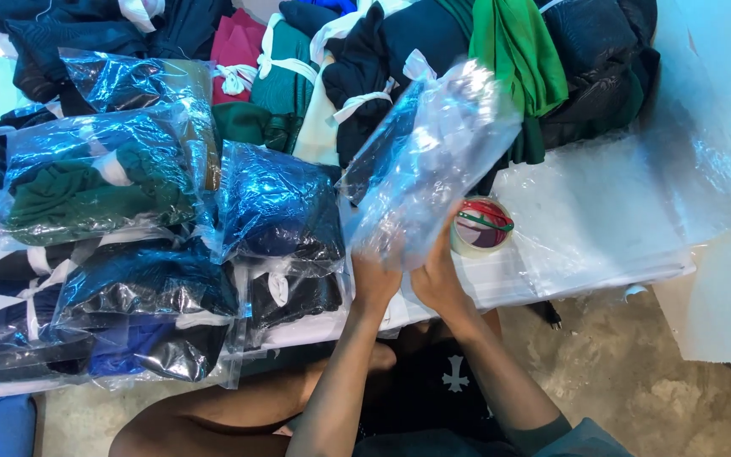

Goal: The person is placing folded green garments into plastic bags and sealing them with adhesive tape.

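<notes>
Hands met at the lower end of a clear bag [433,161], held tilted over the table [602,211] edge, w/ dark cloth inside. Left hand [376,278] was clenched on the bag's bottom edge; right hand [438,275] gripped it alongside, fingers curled round the film. Judgement: step was best done by keeping both grips firm at the mouth & pressing air out so the film lay flat. Tape roll [481,227] sat just beside the right hand; packed bags [171,245] lay to the left.

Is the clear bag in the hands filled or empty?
Filled, it seems: dark cloth shows through the clear bag, held tilted by both hands, left and right. Glare hides how full.
</notes>
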